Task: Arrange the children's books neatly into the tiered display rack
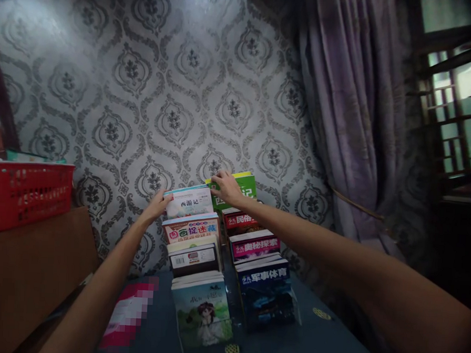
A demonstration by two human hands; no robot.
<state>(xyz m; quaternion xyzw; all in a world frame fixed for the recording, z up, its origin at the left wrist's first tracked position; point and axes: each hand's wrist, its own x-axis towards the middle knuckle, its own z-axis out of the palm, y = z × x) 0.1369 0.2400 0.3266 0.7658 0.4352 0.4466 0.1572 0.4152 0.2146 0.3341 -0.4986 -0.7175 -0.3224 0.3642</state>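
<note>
A white book (189, 201) with dark characters on its cover stands at the back of the left row of books. My left hand (157, 204) is closed on its upper left edge. At its upper right corner, my right hand (226, 186) has its fingers curled; their tips are partly hidden. That hand also covers part of a green book (247, 186) at the back of the right row. In front of the white book stand a picture book (193, 231), a dark book with a barcode label (192, 259) and a green-blue book (203, 314) with a drawn girl.
The right row also holds a red book (237, 221), a magenta book (255, 247) and a dark blue book (266, 294). Both rows stand on a dark blue tabletop (309, 343). At left, a red basket (25, 194) rests on a cardboard box (36, 276). Behind are a patterned wall and a purple curtain (352, 124).
</note>
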